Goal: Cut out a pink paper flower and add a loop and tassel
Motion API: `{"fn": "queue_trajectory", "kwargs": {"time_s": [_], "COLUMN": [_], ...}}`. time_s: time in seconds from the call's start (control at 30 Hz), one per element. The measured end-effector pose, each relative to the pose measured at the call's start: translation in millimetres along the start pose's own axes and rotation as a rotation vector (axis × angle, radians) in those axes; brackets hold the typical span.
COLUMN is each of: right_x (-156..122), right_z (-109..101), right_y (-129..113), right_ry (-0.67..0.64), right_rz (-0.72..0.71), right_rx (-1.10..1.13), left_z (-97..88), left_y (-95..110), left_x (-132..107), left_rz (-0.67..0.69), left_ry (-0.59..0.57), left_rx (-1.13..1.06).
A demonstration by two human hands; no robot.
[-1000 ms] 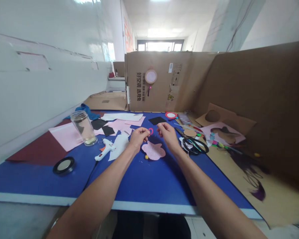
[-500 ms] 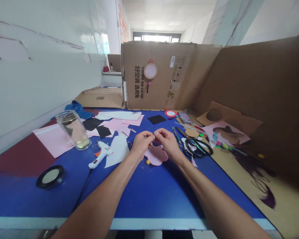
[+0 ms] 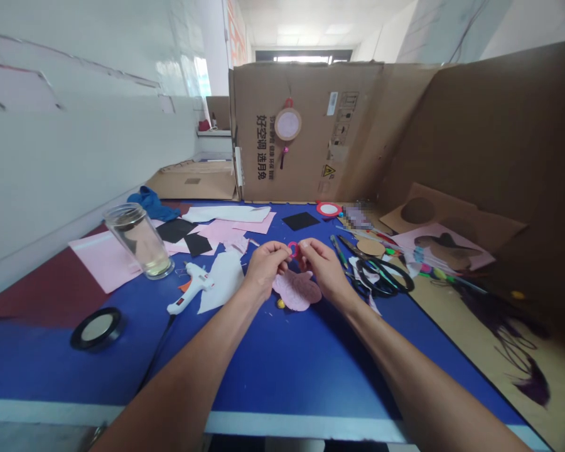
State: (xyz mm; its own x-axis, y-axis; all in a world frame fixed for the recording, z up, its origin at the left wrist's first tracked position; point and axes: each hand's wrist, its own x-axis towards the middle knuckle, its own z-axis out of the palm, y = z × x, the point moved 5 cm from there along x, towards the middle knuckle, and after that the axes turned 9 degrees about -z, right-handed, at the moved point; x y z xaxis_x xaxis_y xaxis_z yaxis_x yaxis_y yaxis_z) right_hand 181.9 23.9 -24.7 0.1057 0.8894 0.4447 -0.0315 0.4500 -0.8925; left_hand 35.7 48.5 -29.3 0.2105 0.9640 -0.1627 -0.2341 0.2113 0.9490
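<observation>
Ring: a small pink ring (image 3: 292, 249) is pinched between both hands, raised just above the blue worktop (image 3: 282, 370) near its middle, directly over a pink felt cut-out (image 3: 297, 291).
Left hand: the left hand (image 3: 263, 267) is curled, its fingers (image 3: 279, 251) closed on the ring's left side with thumb and forefinger tips.
Right hand: the right hand (image 3: 324, 269) mirrors it, its fingers (image 3: 306, 246) closed on the ring's right side.
Handling of the ring: it is judged to be very light and thin, probably soft foam or felt, so it would be bent or torn by a hard pinch; it is best held at opposite points of the rim with fingertip pressure only.
Handling of the cut-out: the pink felt cut-out is judged limp and light, easily shifted by a brush of the wrist; it is best pressed flat or lifted by an edge.
Bead: a small yellow bead (image 3: 279, 304) lies touching the cut-out's near-left edge.
Toward the left edge: a glue gun (image 3: 188, 288), a white paper scrap (image 3: 222, 281), a glass jar (image 3: 139, 241) and a roll of black tape (image 3: 96, 328) are laid out.
Toward the right edge: black scissors (image 3: 381, 275) lie just beside the right hand.
Back edge: a cardboard box (image 3: 306, 132) stands upright.
</observation>
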Motion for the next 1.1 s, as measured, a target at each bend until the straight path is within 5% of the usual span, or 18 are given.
{"fn": "queue_trajectory", "kwargs": {"time_s": [0.33, 1.1], "right_x": [2, -2], "right_z": [-3, 10], "right_y": [-2, 8], "right_ry": [-0.001, -0.092], "right_rz": [0.001, 0.038], "right_rx": [-0.138, -0.024], "left_z": [0.5, -3.6], "left_y": [1, 1], "left_x": [-1, 1], "left_rz": [-0.031, 0.049], "left_ry": [-0.041, 0.028], "left_rx": [-0.053, -0.039]}}
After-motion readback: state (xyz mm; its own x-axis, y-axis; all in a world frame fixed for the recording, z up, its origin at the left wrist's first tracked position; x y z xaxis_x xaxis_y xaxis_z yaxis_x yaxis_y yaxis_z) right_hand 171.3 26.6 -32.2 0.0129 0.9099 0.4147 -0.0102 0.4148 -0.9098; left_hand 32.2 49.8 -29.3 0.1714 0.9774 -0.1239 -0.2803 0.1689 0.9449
